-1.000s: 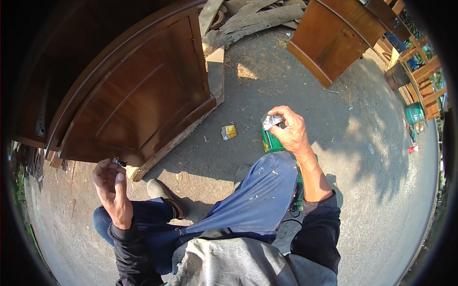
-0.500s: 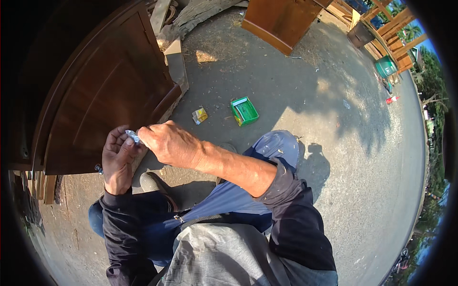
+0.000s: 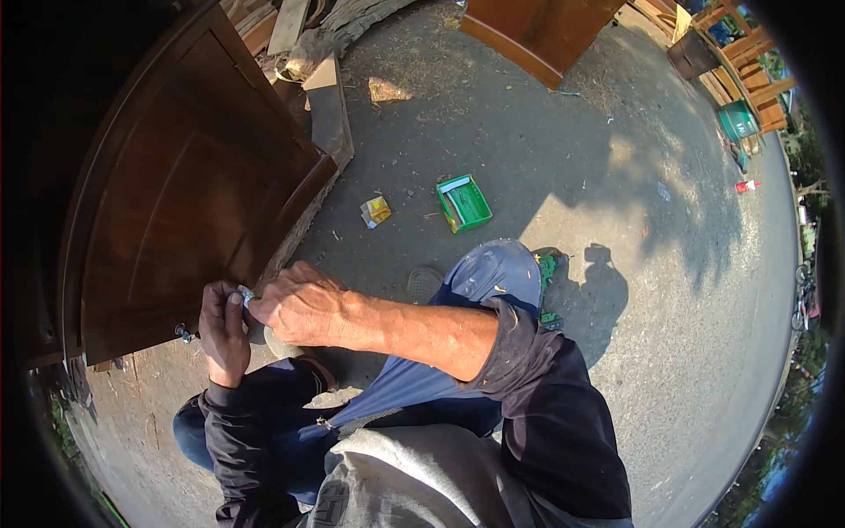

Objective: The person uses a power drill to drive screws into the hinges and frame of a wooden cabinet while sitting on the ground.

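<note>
A small crumpled silvery-white packet (image 3: pixel 246 294) is held up in front of the dark brown cabinet door (image 3: pixel 176 202). My left hand (image 3: pixel 225 336) pinches it between thumb and fingers. From the other side, my right hand (image 3: pixel 304 308) is closed at the packet's edge, knuckles up, its fingertips partly hidden. What the packet contains, if anything, does not show. Beside my left wrist, a shiny metal fitting (image 3: pixel 183 333) sticks out at the door's lower edge.
On the ground ahead lie a crumpled yellow-and-white packet (image 3: pixel 376 211) and a shallow green box (image 3: pixel 475 220). Another brown wooden piece (image 3: pixel 541 35) stands farther off. Wood scraps (image 3: pixel 327 114) lie beside the cabinet. A green bucket (image 3: pixel 738 121) and a red bottle (image 3: pixel 747 187) are far right.
Both hands have come down slightly, still together at the silvery packet. My right hand has turned more knuckles-up. The view has shifted a little, and green footwear now shows beyond my right knee.
</note>
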{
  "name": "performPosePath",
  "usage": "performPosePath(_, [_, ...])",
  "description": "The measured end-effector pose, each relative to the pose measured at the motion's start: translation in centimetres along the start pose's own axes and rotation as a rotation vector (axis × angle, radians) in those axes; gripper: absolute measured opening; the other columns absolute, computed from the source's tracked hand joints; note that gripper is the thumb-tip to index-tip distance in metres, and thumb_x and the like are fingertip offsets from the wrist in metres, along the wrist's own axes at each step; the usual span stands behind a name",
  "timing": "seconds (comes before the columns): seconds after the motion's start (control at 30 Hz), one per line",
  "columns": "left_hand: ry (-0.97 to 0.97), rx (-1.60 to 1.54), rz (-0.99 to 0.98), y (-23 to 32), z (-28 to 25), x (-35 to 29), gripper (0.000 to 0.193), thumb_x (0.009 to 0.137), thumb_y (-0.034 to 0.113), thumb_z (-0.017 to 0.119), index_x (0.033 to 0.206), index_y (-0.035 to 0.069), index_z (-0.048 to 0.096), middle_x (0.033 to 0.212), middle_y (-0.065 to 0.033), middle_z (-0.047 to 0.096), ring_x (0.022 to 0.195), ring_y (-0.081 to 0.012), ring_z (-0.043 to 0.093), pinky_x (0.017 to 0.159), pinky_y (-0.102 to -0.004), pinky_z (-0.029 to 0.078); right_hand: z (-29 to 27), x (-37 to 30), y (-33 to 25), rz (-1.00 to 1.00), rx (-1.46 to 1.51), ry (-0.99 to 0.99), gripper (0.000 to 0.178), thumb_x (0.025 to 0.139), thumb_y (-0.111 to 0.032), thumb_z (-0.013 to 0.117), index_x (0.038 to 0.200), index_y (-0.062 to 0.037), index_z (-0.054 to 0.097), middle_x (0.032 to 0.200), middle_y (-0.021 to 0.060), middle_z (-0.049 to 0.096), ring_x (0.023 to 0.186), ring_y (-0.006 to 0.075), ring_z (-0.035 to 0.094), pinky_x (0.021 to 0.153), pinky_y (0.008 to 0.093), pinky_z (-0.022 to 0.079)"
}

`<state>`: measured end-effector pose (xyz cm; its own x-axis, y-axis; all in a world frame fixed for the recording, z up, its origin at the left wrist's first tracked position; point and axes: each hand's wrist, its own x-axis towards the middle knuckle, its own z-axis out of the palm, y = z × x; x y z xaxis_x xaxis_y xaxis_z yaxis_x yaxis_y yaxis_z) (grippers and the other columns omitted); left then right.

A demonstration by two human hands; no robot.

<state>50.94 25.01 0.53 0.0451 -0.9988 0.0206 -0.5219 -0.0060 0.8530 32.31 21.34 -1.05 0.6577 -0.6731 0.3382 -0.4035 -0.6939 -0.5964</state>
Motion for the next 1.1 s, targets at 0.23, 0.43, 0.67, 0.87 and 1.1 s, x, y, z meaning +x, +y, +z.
performPosePath(0.23, [-0.058,0.199,0.188,1.8,0.1,-0.8,0.01,0.104,0.007,0.049,0.101,-0.001,0.052,0.073,-0.0095,0.057,0.062,-0.0159,0.056,0.057,-0.0323,0.045,0.0,0.5,1.7,0.211,0.509,0.073,0.033,0.088,-0.03,0.071,0.1,0.0,0.069,0.094,0.0227,0.071,0.09,0.0417,0.068,0.081,0.0477,0.054])
performPosePath(0.43, [0.062,-0.218,0.071,1.0,1.2,-0.2,0.017,0.106,0.017,0.054,0.109,0.001,0.057,0.09,-0.0023,0.06,0.077,-0.0079,0.056,0.069,-0.0254,0.047,-0.1,1.1,1.1,0.352,0.711,0.098,0.021,0.09,-0.016,0.072,0.102,0.0001,0.068,0.089,0.0162,0.073,0.079,0.0235,0.073,0.069,0.0378,0.058])
performPosePath(0.67, [-0.082,-0.462,-0.053,-0.9,0.8,0.1,0.02,0.106,0.019,0.056,0.115,0.002,0.059,0.096,-0.0017,0.063,0.085,-0.007,0.058,0.074,-0.0226,0.049,2.5,0.5,0.9,0.378,0.806,0.311,0.019,0.093,-0.013,0.068,0.09,-0.001,0.054,0.076,0.0192,0.067,0.072,0.037,0.069,0.06,0.0456,0.051])
performPosePath(0.87, [-0.166,-0.642,-0.218,-2.1,0.2,-0.1,0.016,0.105,0.018,0.056,0.111,0.003,0.06,0.09,-0.0046,0.067,0.073,-0.0098,0.064,0.06,-0.0237,0.052,2.8,0.2,0.7,0.116,0.441,0.29,0.017,0.092,-0.009,0.066,0.091,-0.0001,0.052,0.076,0.0206,0.065,0.075,0.0426,0.068,0.061,0.0505,0.051])
performPosePath(1.1, [-0.218,-0.54,-0.095,-3.0,0.4,-0.4,0.015,0.105,0.017,0.056,0.1,0.005,0.063,0.086,0.0,0.064,0.074,-0.0065,0.056,0.066,-0.0228,0.046,2.9,0.1,2.6,-0.004,0.166,0.012,0.023,0.094,-0.022,0.061,0.086,-0.0003,0.058,0.075,0.0191,0.063,0.077,0.0408,0.066,0.065,0.051,0.051])
